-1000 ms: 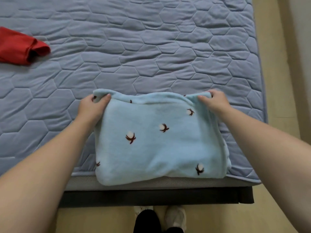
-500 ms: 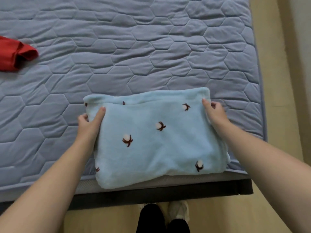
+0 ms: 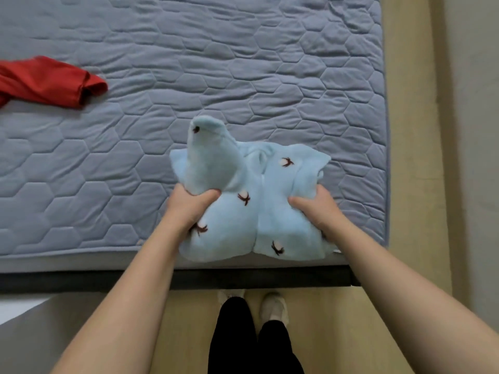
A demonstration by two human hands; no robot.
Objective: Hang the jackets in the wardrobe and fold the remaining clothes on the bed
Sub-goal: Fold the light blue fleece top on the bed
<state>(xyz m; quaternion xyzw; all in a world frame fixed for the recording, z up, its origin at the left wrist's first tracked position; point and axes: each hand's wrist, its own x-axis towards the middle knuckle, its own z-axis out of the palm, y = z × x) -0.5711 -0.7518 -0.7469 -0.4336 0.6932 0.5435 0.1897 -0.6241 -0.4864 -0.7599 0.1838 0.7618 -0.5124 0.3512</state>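
A light blue fleece garment (image 3: 270, 222) with small brown-and-white flower marks is bunched into a thick folded bundle at the bed's near edge. My left hand (image 3: 189, 206) grips its left side, thumb across the top, and one corner sticks up above that hand. My right hand (image 3: 314, 209) grips the bundle's right side. A red garment (image 3: 48, 82) lies crumpled at the far left of the bed.
The bed has a grey-blue quilted mattress cover (image 3: 243, 76) with a dark frame (image 3: 243, 279) along the near edge. Beige floor (image 3: 410, 130) runs to the right of the bed. My feet and dark trouser legs (image 3: 253, 333) stand below the frame.
The blue garment lay flat in a wide rectangle with my hands at its far corners. Both hands have moved in toward the middle and squeezed it into a narrower, puffed bundle.
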